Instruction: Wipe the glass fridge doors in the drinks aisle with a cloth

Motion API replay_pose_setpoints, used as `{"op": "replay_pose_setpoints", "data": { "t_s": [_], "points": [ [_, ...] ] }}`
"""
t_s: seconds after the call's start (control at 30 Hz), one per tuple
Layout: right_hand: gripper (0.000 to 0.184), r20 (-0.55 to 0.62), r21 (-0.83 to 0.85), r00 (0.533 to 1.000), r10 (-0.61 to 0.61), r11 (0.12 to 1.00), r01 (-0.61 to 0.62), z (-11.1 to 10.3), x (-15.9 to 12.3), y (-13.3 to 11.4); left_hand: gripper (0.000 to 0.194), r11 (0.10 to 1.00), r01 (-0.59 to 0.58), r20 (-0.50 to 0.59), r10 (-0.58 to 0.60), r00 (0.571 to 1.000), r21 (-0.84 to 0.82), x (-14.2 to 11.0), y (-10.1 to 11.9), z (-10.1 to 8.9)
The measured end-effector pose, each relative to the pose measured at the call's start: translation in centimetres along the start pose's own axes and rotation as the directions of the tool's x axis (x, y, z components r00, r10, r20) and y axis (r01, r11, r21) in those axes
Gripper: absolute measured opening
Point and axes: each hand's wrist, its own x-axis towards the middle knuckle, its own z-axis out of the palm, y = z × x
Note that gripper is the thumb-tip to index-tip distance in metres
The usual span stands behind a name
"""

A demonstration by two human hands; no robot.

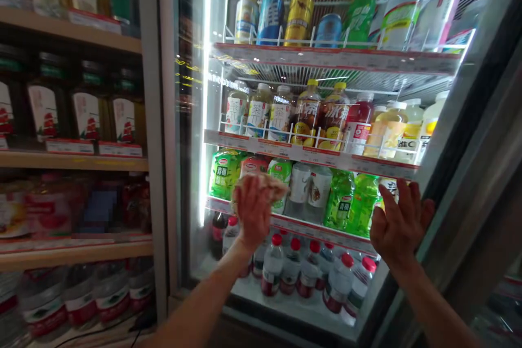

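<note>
A crumpled pale cloth is held in my left hand, which is slightly blurred. Fingers pressed over the cloth, that hand is in front of the glass door of a lit drinks fridge, at the height of the green bottles. My right hand is raised near the door's right side, its fingers apart and holding nothing. Whether its fingertips touch the glass I cannot tell. Behind the glass, a green bottle stands between my hands.
Inside the fridge, cans and bottles fill the racks, with several red-capped water bottles at the bottom. The door's dark metal frame runs down the right. Wooden shelves with bottles stand at left. A dark cable lies low left.
</note>
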Motion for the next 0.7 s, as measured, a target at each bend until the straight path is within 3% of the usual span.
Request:
{"op": "replay_pose_setpoints", "data": {
  "t_s": [0.03,0.1,0.17,0.23,0.3,0.37,0.43,0.53,0.6,0.7],
  "points": [
    [0.044,-0.004,0.001,1.0,-0.006,1.0,0.006,0.0,0.0,0.1,0.044,0.99,-0.132,0.059,0.134,0.989,-0.042,-0.3,1.2,0.3],
    [0.044,-0.012,-0.002,1.0,-0.024,1.0,0.024,0.0,0.0,0.2,0.036,0.938,-0.328,0.142,0.342,0.929,-0.11,-0.8,2.4,0.5],
    [0.044,-0.008,-0.003,1.0,-0.028,1.0,0.028,0.0,0.0,0.3,0.033,0.917,-0.382,0.175,0.396,0.901,-0.112,-0.9,1.3,0.1],
    [0.044,0.004,-0.001,1.0,-0.015,1.0,0.015,-0.1,-0.1,0.2,0.035,0.954,-0.297,0.162,0.3,0.94,-0.044,-0.7,-1.8,-0.8],
    [0.045,0.02,-0.008,1.0,0.001,1.0,0.0,-0.1,-0.1,0.0,0.041,0.994,-0.092,0.059,0.089,0.994,0.049,-0.2,-5.6,-1.7],
    [0.046,0.036,-0.023,0.999,0.001,1.0,0.0,-0.1,-0.1,-0.2,0.044,0.989,0.112,-0.093,-0.103,0.99,0.097,0.5,-8.4,-2.0],
    [0.046,0.046,-0.034,0.999,0.002,0.999,-0.001,-0.2,-0.1,-0.4,0.046,0.97,0.22,-0.189,-0.197,0.962,0.107,0.9,-8.9,-1.7],
    [0.046,0.041,-0.029,0.999,0.004,1.0,-0.003,-0.2,-0.2,-0.3,0.046,0.985,0.153,-0.104,-0.144,0.984,0.084,0.5,-5.2,-0.6],
    [0.046,0.035,-0.023,0.999,0.003,1.0,-0.002,-0.2,-0.2,-0.2,0.04,0.997,-0.071,0.069,0.071,0.995,-0.003,-0.5,-1.5,0.0],
    [0.046,0.033,-0.022,0.999,-0.008,1.0,0.008,-0.2,-0.2,-0.1,0.029,0.901,-0.392,0.224,0.427,0.876,-0.185,-2.3,2.0,0.2]
  ]
}}
